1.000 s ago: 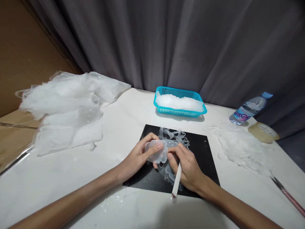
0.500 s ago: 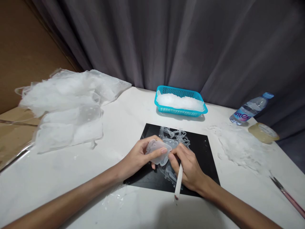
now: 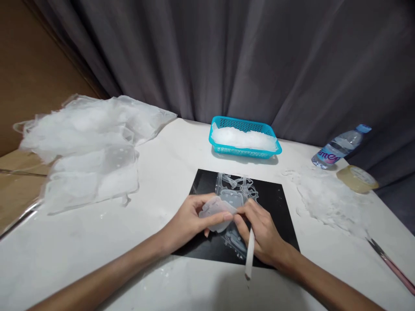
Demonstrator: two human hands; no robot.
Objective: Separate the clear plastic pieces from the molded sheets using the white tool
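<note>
"So, what do you have in the left hand (image 3: 194, 214)?"

"I have it closed on a translucent piece (image 3: 212, 211), thumb on top, fingers mostly hidden behind. The piece is tilted, held over the black mat (image 3: 280, 224) in the middle of the surface (image 3: 158, 172)."

"And the right hand (image 3: 261, 233)?"

"I see it curled around a white stick (image 3: 250, 255), whose lower end points toward me, past the mat's near edge. Its fingertips meet the right edge of the piece; whether they pinch it, I can't tell."

"What lies under the hands?"

"Clear plastic shapes (image 3: 235, 244) on the mat, partly covered from my view."

"Anything around?"

"Beyond the mat I have a blue basket (image 3: 246, 153) with white stuff (image 3: 243, 138) in it, near the grey curtain (image 3: 194, 56). To the right I see a bottle (image 3: 339, 149) with a blue cap, a tape roll (image 3: 356, 179) just beside it, then a spread of whitish scraps (image 3: 327, 201) and a pink-handled tool (image 3: 394, 268). A pile of translucent bags (image 3: 87, 129) sits well apart, on the left."
</note>
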